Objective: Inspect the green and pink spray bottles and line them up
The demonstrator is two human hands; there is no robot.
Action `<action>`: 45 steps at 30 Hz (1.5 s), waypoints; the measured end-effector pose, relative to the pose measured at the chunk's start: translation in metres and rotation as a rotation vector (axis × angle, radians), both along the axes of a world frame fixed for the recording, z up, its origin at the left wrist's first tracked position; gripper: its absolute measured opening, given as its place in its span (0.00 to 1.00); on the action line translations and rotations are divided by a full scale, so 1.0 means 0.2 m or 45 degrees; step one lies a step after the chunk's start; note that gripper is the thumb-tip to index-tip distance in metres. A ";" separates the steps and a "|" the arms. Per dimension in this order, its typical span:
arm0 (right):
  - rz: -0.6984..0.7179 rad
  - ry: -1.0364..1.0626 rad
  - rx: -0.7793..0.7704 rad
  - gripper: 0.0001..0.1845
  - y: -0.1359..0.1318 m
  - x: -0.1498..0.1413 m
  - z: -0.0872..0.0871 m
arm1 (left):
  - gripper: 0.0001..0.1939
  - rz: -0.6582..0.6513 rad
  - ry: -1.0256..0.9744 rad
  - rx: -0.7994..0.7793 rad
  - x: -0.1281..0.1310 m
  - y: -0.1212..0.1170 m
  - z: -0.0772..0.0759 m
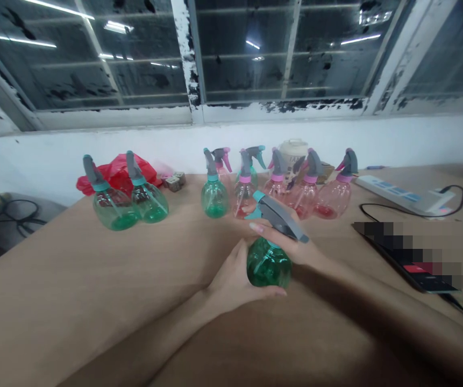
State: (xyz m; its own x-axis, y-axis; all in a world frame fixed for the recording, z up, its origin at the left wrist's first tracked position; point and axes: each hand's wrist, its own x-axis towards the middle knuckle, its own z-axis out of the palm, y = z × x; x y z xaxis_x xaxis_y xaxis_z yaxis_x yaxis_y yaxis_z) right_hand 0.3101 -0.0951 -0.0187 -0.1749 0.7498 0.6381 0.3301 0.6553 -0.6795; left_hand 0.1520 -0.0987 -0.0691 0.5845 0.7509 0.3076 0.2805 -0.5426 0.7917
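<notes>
Both my hands are on a green spray bottle (pixel 269 264) with a grey and teal spray head, tilted a little above the table. My left hand (pixel 231 282) wraps round the bottle's body from the left, thumb along its lower front. At the neck, my right hand (pixel 291 242) grips just under the spray head (pixel 279 215), fingers reaching across to the trigger side. Behind them stand pink spray bottles (pixel 333 198) and a green spray bottle (pixel 215 198) in a row. Two more green bottles (pixel 116 207) stand to the left.
A red plastic bag (pixel 120 169) and small grey blocks (pixel 175 181) lie at the back left. A pale container (pixel 293 153) stands behind the pink bottles. On the right are a white power strip (pixel 403 194), cables and a phone (pixel 406 263). Windows rise behind the table.
</notes>
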 end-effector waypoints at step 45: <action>0.056 0.063 -0.069 0.11 0.01 0.00 -0.01 | 0.47 -0.040 0.046 0.012 0.01 -0.02 0.02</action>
State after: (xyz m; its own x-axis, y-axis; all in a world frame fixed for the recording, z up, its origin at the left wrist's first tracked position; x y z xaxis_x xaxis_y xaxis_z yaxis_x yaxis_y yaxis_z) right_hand 0.3107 -0.0936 -0.0210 -0.1777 0.7758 0.6054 0.2674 0.6301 -0.7290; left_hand 0.1540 -0.1020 -0.0658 0.6184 0.7293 0.2928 0.2914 -0.5588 0.7764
